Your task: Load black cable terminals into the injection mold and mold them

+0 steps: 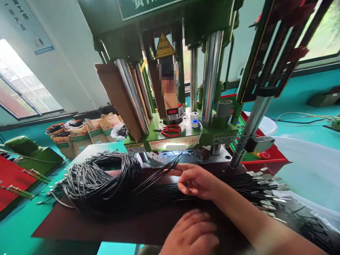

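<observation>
My right hand [198, 180] reaches in from the right, in front of the press's lower die [183, 157]. Its thumb and nearer fingers are loosely curled with a gap between them, while other fingers stretch left beside a few thin black cables [162, 170]. Those cables run from the die down to the left. Lower down, my left hand [191, 233] is blurred by motion over the dark board [127, 226], its fingers bent and what they hold, if anything, unseen. A large coiled bundle of black cables [103, 177] lies left of both hands.
A green press [170, 21] with steel columns stands ahead, red-handled pliers [171, 131] on its plate. Cables with pale metal ends [265, 194] lie right, near a white tub [313, 170]. Sacks [82, 132] stand back left. A person [170, 83] is partly visible behind the press.
</observation>
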A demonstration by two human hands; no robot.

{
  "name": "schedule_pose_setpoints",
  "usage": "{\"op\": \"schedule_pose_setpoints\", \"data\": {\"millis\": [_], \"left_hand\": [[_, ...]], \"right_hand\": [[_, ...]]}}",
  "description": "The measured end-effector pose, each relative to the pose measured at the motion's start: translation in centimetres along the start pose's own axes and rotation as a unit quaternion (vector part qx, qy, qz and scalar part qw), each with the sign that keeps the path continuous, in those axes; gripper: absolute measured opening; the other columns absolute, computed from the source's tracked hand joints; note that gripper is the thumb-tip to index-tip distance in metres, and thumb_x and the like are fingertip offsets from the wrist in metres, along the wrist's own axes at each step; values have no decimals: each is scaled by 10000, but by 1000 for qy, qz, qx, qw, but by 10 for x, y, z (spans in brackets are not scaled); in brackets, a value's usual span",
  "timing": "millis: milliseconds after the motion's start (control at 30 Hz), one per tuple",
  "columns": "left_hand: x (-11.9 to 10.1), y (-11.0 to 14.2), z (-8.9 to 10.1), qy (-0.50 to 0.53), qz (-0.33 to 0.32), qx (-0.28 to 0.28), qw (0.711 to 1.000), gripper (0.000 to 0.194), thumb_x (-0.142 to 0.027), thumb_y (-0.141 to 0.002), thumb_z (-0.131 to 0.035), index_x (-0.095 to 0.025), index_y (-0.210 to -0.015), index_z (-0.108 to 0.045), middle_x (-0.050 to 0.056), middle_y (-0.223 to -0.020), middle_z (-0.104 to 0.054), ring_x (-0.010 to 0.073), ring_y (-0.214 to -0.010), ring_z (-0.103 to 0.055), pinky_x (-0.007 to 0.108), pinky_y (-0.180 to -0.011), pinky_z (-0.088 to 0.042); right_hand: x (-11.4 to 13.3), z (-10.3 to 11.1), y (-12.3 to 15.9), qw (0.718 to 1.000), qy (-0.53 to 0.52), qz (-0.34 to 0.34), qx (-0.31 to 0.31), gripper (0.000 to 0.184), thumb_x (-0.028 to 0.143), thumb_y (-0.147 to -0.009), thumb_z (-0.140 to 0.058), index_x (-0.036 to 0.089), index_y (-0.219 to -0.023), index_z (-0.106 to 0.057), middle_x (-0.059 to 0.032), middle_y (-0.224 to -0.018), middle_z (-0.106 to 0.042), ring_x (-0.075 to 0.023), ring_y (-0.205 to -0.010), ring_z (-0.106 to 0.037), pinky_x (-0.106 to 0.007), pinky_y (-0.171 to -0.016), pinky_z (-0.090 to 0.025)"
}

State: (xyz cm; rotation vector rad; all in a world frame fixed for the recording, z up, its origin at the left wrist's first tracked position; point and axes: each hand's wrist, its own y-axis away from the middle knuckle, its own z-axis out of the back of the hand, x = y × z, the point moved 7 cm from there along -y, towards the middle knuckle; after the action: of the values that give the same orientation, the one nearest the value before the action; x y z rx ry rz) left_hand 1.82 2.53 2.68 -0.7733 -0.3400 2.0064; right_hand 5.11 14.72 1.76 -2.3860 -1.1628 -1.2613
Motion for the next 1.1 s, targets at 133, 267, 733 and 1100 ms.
{"op": "schedule_pose_setpoints", "data": {"millis": [133,267,733,1100], "left_hand": [[54,6,16,-125,147,47,980,441,-52,-848,-370,-150,-1260,-492,130,-1328,-543,221,-1317,-406,471,-1121,-310],[107,29,55,-160,276,80,944,423,-208,-926,-382,-175,-1345,-426,121,-1376,-501,224,-1297,-437,448,-1085,-368],[108,37,95,-45,278,94,955,246,-247,-881,-539,-261,-1120,-596,22,-1077,-604,159,-1015,-582,298,-924,-453],[112,37,79,-41,331,110,936,174,-271,-867,-536,-243,-1028,-594,1,-1022,-636,170,-965,-601,291,-874,-448]], "right_hand": [[5,-11,2,996,31,44,74,429,82,-641,-559,179,-1054,-618,-80,-1051,-655,-62,-504,-548,-140,-332,-273],[11,3,-1,970,228,77,8,353,160,-697,-565,178,-1037,-661,-59,-946,-672,-114,-596,-583,-212,-466,-431],[11,10,4,719,684,122,-25,113,287,-802,-664,206,-865,-709,-22,-843,-655,-175,-821,-576,-267,-729,-402],[8,6,7,711,691,125,-30,76,240,-871,-561,190,-904,-608,-48,-931,-615,-190,-902,-541,-300,-810,-413]]}}
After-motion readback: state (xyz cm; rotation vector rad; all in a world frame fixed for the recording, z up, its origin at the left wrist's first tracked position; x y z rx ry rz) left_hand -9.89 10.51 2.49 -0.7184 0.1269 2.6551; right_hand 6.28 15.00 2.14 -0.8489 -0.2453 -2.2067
